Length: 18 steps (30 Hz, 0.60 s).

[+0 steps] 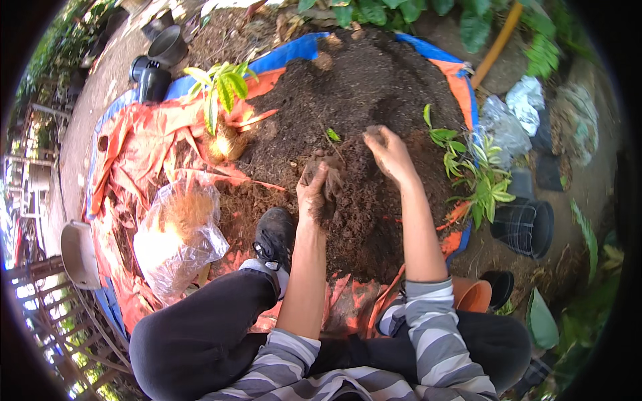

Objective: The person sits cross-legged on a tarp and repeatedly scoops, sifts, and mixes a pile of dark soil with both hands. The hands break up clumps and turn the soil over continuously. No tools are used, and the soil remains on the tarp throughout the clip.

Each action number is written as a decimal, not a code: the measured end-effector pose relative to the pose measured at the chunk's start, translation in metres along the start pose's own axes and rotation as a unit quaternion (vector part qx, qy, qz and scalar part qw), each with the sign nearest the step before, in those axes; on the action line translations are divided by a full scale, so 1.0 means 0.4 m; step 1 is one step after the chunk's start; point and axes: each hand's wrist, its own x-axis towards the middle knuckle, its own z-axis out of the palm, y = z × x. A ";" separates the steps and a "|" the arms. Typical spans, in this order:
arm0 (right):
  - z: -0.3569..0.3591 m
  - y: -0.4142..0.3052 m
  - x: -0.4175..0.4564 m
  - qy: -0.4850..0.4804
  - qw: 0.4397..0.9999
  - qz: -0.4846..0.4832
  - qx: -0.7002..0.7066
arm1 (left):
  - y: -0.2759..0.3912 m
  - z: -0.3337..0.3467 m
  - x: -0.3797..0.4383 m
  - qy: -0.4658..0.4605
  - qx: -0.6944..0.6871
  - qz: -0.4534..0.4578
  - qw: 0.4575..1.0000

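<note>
Caked with dark soil, my left hand (pixel 315 193) is closed around a crumbly clump of soil (pixel 333 181) above the heap. A thin brown stem (pixel 328 138) rises just beyond it; whether it is joined to the clump cannot be told. A small green leaf (pixel 333 134) lies on the dark soil heap (pixel 361 75) near that stem. My right hand (pixel 388 150) hovers over the heap to the right, fingers curled and soiled at the tips. What it may hold is hidden. Looser, browner soil (pixel 361 235) lies below both hands.
An orange and blue tarp (pixel 135 130) lies under the soil. On the left are a clear plastic bag (pixel 180 235) of fibrous material and a leafy plant (pixel 225 82). Variegated plants (pixel 484 185), a black pot (pixel 524 228) and an orange pot (pixel 471 294) stand at the right.
</note>
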 end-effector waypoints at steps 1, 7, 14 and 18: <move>0.008 -0.029 0.032 0.002 0.998 0.029 -0.060 | 0.000 -0.016 0.015 0.010 0.021 -0.006 1.000; 0.051 0.063 0.274 0.176 0.916 -0.042 -0.357 | 0.025 0.005 0.019 -0.026 -0.099 -0.130 0.986; 0.115 0.120 0.278 0.185 0.880 -0.107 -0.424 | -0.019 -0.035 0.066 -0.018 -0.068 -0.097 0.993; 0.056 0.097 0.270 0.176 0.882 -0.138 -0.415 | -0.008 -0.029 0.055 -0.046 -0.127 -0.067 0.989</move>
